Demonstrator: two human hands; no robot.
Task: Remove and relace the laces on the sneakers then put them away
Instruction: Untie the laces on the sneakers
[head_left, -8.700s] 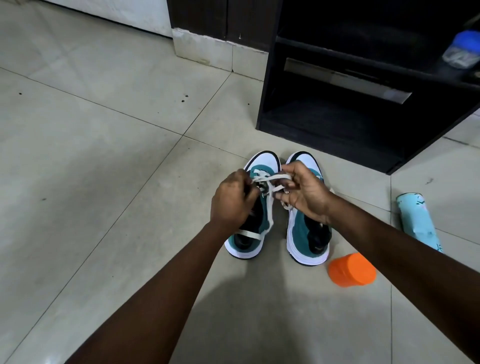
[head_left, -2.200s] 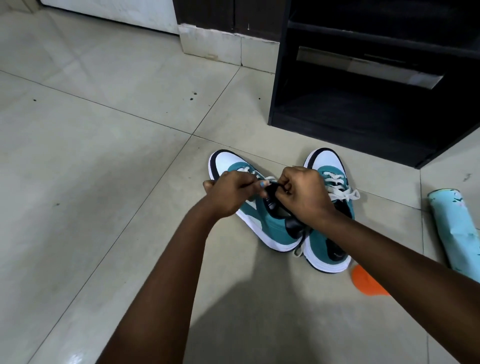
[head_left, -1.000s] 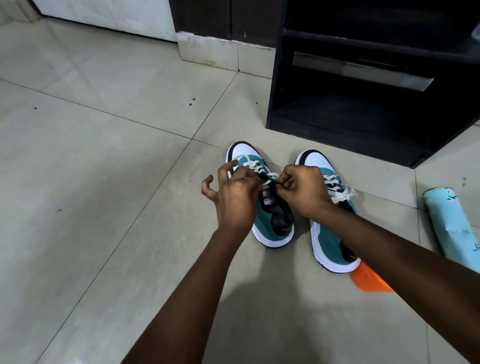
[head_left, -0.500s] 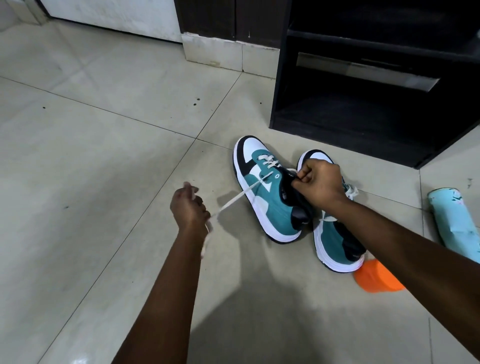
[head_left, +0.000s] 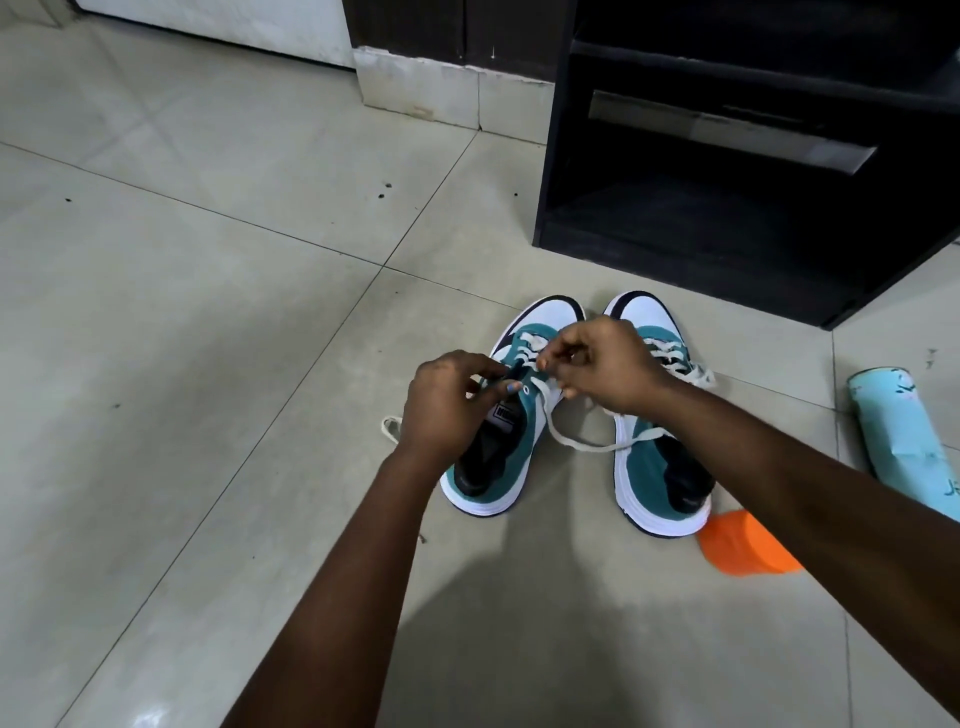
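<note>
Two teal, white and black sneakers stand side by side on the tiled floor, toes pointing away from me. My left hand (head_left: 447, 400) holds the black tongue of the left sneaker (head_left: 511, 467) between its fingers. My right hand (head_left: 602, 364) pinches the white lace (head_left: 582, 441) at the upper eyelets of that shoe. One loose end of the lace loops across the gap to the right sneaker (head_left: 660, 467); another end lies on the floor to the left. The right sneaker is fully laced and tied.
A black open shelf unit (head_left: 727, 171) stands just behind the shoes. An orange cup (head_left: 737, 543) lies by the right sneaker's heel, and a light blue cylinder (head_left: 904, 436) lies further right. Pale floor tiles (head_left: 182, 338) stretch to the left.
My left hand has let go of the lace it was pulling out to the left and come back to the shoe's tongue. The left sneaker stands straight again; my right hand pinches the lace.
</note>
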